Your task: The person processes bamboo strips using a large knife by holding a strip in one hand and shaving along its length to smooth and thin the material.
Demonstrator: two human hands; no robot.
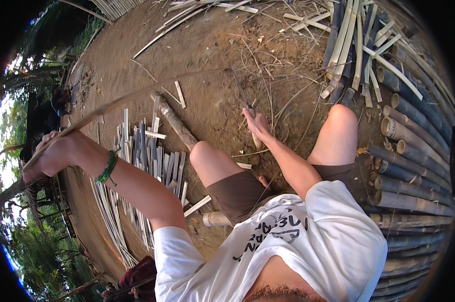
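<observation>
My left hand (pixel 56 153), raised at the far left, has its fingers closed round one end of a long, thin bamboo strip (pixel 131 98). The strip arcs away to the right, and its far end meets the tip region of a knife. That knife (pixel 239 85) is in my right hand (pixel 257 123), held in front of my knees. Its narrow dark blade points away from me, and a long wooden handle (pixel 257 141) shows below my fist. Whether the blade touches the strip or only overlaps it in view, I cannot tell.
Split bamboo slats (pixel 159 161) lie piled left of my knees, beside a short round log (pixel 173 121). Stacked bamboo poles (pixel 413 126) fill the right side, with more split strips (pixel 345 45) at the far right. Thin shavings (pixel 267 75) litter the dirt ground. Another person (pixel 136 279) is partly visible at lower left.
</observation>
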